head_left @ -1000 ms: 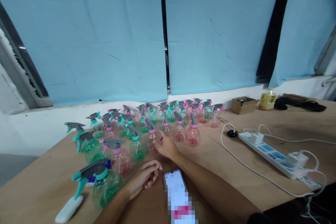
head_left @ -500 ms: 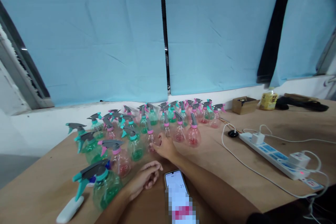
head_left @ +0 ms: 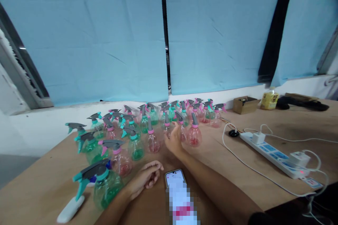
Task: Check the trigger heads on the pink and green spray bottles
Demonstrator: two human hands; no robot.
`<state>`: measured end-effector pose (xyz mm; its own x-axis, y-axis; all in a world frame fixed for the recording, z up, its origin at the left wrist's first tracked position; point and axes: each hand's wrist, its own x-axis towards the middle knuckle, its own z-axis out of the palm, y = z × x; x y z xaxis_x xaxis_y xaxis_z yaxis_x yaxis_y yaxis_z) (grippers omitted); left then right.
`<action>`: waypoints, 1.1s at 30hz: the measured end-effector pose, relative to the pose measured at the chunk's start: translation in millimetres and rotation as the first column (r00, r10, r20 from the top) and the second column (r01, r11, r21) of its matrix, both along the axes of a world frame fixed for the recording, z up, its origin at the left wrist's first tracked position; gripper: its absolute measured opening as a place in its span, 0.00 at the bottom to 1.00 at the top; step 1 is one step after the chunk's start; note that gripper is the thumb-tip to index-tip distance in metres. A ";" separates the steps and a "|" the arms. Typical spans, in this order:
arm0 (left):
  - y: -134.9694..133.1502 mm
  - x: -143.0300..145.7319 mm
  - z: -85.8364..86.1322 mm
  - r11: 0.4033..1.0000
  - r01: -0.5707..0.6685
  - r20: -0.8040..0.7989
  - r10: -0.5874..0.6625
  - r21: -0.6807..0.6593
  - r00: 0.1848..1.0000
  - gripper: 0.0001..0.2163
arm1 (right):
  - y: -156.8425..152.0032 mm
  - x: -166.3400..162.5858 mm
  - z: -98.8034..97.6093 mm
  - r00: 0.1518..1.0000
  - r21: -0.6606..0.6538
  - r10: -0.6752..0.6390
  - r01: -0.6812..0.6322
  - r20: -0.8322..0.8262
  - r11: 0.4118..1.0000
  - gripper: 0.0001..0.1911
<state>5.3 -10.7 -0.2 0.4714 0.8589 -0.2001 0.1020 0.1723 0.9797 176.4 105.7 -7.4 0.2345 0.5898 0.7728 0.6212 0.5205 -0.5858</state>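
Several round spray bottles, some clear pink and some clear green, stand grouped on the table. My right hand (head_left: 174, 140) reaches in among the front ones. Its thumb and fingers are round the lower body of a pink spray bottle (head_left: 167, 128) with a grey head, partly hidden by the hand. To its left stands another pink spray bottle (head_left: 153, 142), and to its right one more pink spray bottle (head_left: 194, 135). My left hand (head_left: 145, 179) rests on the table, loosely curled with nothing in it, near a green spray bottle (head_left: 136, 149). Between my forearms lies a phone (head_left: 176, 179), its screen lit.
At the right, a white power strip (head_left: 271, 154) holds plugs with trailing cables. A small cardboard box (head_left: 245, 105) and a yellow-labelled bottle (head_left: 269, 99) stand at the back right. A white object (head_left: 70, 210) lies at the front left. Blue curtains (head_left: 105, 35) hang behind.
My right hand has let go of one pink spray bottle and moved right to the neighbouring pink one. The left hand has stayed in place. The phone's screen looks different.
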 end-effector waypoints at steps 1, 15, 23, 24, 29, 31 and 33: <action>-0.2 0.2 0.5 1.000 0.001 -0.001 -0.001 -0.001 1.000 0.14 | 1.5 0.6 -0.4 1.000 -0.020 0.015 -0.014 0.028 1.000 0.33; -1.0 -0.3 2.9 1.000 0.005 -0.003 -0.006 -0.017 1.000 0.15 | -1.6 2.7 4.8 0.999 -0.167 0.000 0.007 0.039 0.986 0.38; -1.5 1.0 3.0 1.000 0.003 0.010 -0.003 -0.025 1.000 0.15 | 1.1 1.8 13.7 0.997 -0.201 -0.070 0.071 0.013 0.977 0.11; -1.6 1.0 3.1 1.000 -0.003 0.008 0.003 -0.026 1.000 0.15 | 1.9 2.6 14.7 1.000 -0.207 -0.029 0.028 -0.004 0.978 0.08; -2.9 0.3 5.1 0.999 0.009 -0.009 -0.009 -0.030 1.000 0.14 | 2.2 9.7 19.5 0.919 -0.237 0.340 -0.382 -0.199 0.893 0.08; -3.5 0.4 6.3 1.000 0.010 -0.014 -0.011 -0.026 1.000 0.14 | 1.9 12.9 20.7 0.870 -0.170 0.437 -0.478 -0.229 0.862 0.08; -4.0 1.0 7.4 1.000 0.000 -0.013 0.000 -0.027 1.000 0.14 | 2.0 15.8 21.8 0.821 -0.142 0.519 -0.558 -0.238 0.818 0.11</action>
